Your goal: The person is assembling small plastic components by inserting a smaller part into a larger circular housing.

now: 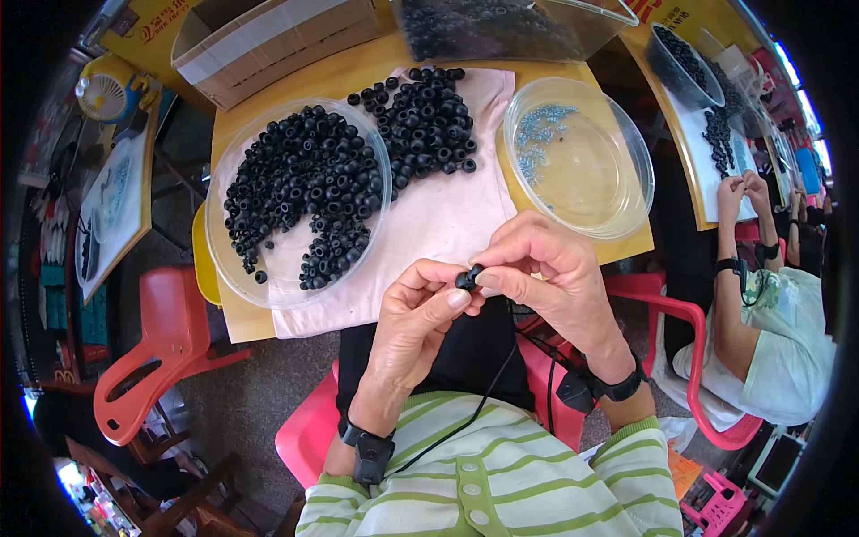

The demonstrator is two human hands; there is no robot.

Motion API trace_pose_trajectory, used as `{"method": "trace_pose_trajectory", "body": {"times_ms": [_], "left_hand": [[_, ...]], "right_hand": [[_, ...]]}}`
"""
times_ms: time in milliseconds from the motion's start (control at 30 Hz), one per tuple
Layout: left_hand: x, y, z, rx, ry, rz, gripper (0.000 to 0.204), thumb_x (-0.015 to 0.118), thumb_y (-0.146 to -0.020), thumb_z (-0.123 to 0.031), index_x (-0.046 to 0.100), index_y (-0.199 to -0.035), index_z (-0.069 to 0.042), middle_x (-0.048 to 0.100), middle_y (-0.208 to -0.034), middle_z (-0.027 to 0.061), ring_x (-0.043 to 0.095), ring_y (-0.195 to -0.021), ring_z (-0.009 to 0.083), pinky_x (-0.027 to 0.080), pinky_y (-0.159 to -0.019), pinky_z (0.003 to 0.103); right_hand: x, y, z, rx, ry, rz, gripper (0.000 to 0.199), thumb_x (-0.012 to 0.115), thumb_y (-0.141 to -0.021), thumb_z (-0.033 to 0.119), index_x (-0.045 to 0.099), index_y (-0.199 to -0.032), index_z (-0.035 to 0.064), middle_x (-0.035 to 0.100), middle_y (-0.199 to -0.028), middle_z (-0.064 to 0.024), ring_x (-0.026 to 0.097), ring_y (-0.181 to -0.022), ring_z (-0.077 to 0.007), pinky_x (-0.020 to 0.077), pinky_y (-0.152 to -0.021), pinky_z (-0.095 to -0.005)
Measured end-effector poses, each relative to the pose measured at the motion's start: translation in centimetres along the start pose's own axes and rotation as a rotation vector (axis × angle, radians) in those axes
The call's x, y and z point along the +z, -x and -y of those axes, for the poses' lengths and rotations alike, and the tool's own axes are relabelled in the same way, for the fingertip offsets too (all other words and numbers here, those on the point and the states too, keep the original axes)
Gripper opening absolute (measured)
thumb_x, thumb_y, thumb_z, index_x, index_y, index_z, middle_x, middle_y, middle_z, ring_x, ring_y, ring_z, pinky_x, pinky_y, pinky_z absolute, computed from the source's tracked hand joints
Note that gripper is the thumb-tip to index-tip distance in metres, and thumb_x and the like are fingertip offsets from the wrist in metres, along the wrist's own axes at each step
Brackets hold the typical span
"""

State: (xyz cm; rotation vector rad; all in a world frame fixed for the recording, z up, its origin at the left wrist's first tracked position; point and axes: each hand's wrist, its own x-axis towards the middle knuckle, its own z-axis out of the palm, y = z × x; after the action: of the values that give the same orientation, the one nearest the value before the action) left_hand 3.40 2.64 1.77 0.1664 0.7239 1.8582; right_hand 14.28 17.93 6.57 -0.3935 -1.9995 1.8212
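Between both sets of fingertips, just past the table's near edge, is a small black round part (465, 280). My left hand (407, 318) is closed, pinching it with thumb and forefinger. From the other side my right hand (555, 273) also pinches at it; whether this is one piece or two joined ones I cannot tell. To the left stands a clear round tub (213, 242) of similar black parts (304, 166), many with a hole. More lie in a loose heap (434, 125) on a pale pink cloth (438, 219). A second clear tub (595, 183) on the right contains tiny blue-grey pieces (537, 134).
Along the table's back are a cardboard box (268, 49) and a clear bin (501, 31) of dark parts. A red chair (165, 331) stands at the left. At the right, another person (769, 331) works at a neighbouring table (684, 152). A small fan (106, 97) is far left.
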Motion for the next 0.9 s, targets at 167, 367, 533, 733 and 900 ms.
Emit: {"method": "trace_pose_trajectory", "body": {"times_ms": [167, 367, 533, 733, 900], "left_hand": [[-0.2, 0.1, -0.1, 0.008, -0.032, -0.013, 0.019, 0.071, -0.088, -0.004, 0.063, -0.105, -0.001, 0.069, -0.101, 0.0107, 0.067, -0.091, 0.0166, 0.055, -0.085, 0.029], [-0.1, 0.2, 0.0, -0.008, 0.038, -0.010, 0.013, 0.069, -0.089, -0.002, 0.063, -0.101, -0.004, 0.068, -0.102, 0.0081, 0.067, -0.091, 0.0167, 0.055, -0.086, 0.030], [0.2, 0.3, -0.4, -0.153, 0.245, 0.027, 0.011, 0.066, -0.092, -0.002, 0.065, -0.101, -0.007, 0.067, -0.105, 0.0061, 0.066, -0.096, 0.0171, 0.052, -0.094, 0.033], [0.8, 0.8, -0.6, -0.187, 0.329, -0.006, 0.011, 0.066, -0.092, -0.001, 0.067, -0.100, -0.008, 0.068, -0.102, 0.0052, 0.065, -0.096, 0.0162, 0.051, -0.094, 0.033], [1.3, 1.2, -0.6, -0.223, 0.345, -0.010, 0.011, 0.067, -0.091, -0.001, 0.068, -0.099, -0.007, 0.068, -0.101, 0.0055, 0.065, -0.094, 0.0140, 0.052, -0.090, 0.030]], "right_hand": [[0.4, -0.2, 0.9, -0.086, 0.186, 0.002, 0.010, 0.074, -0.086, 0.005, 0.071, -0.094, 0.0010, 0.063, -0.089, -0.0052, 0.062, -0.074, -0.0099, 0.0480, -0.058, -0.0229], [0.5, -0.1, 1.3, -0.250, 0.454, 0.010, 0.016, 0.075, -0.081, 0.002, 0.069, -0.096, 0.0016, 0.061, -0.088, -0.0089, 0.063, -0.073, -0.0191, 0.0510, -0.060, -0.0281], [1.2, 0.2, 1.5, -0.461, 0.687, -0.025, 0.033, 0.076, -0.071, 0.002, 0.067, -0.102, 0.0024, 0.061, -0.093, -0.0086, 0.062, -0.079, -0.0240, 0.0537, -0.065, -0.0316], [1.3, -0.1, 1.6, -0.564, 0.806, -0.009, 0.035, 0.075, -0.067, 0.001, 0.066, -0.102, -0.0001, 0.061, -0.094, -0.0084, 0.062, -0.079, -0.0242, 0.0542, -0.066, -0.0321], [1.5, -0.1, 1.2, -0.657, 0.744, 0.002, 0.030, 0.074, -0.068, -0.001, 0.066, -0.097, -0.0029, 0.062, -0.090, -0.0099, 0.061, -0.071, -0.0242, 0.0522, -0.061, -0.0311]]}}
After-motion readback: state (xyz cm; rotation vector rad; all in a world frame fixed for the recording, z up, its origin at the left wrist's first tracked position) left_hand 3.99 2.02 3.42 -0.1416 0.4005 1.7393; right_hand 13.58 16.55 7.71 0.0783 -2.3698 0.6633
